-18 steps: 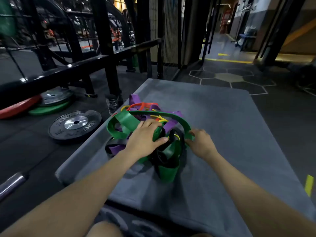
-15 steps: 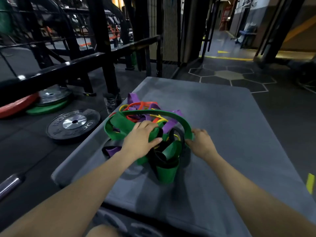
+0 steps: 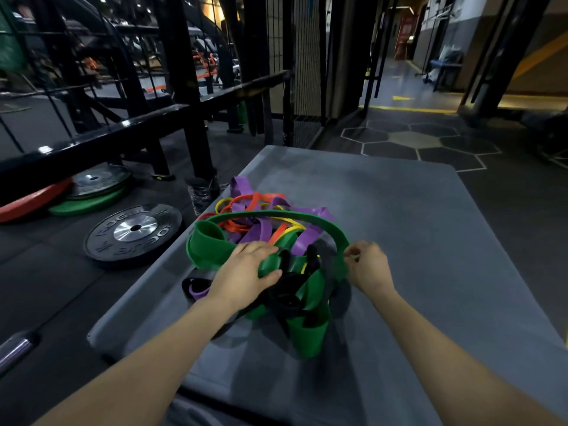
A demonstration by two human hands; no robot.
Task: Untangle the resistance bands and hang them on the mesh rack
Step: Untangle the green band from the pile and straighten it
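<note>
While the tangled bands (image 3: 264, 241) sit mid-left on the grey mat (image 3: 415, 226), the left hand (image 3: 246, 276) has closed tighter over a green band (image 3: 209, 247) fold, and the right hand (image 3: 367, 265) pinches the same loop's right side, now lifted slightly higher (separation just starting). Nothing is freed; the mesh rack (image 3: 302, 56) stands far behind.

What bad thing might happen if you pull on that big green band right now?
The green band loops over the purple bands and orange band, so pulling may tighten the knot. The pile sits near the gray mat's left edge, so bands might slide off toward the weight plate.
</note>
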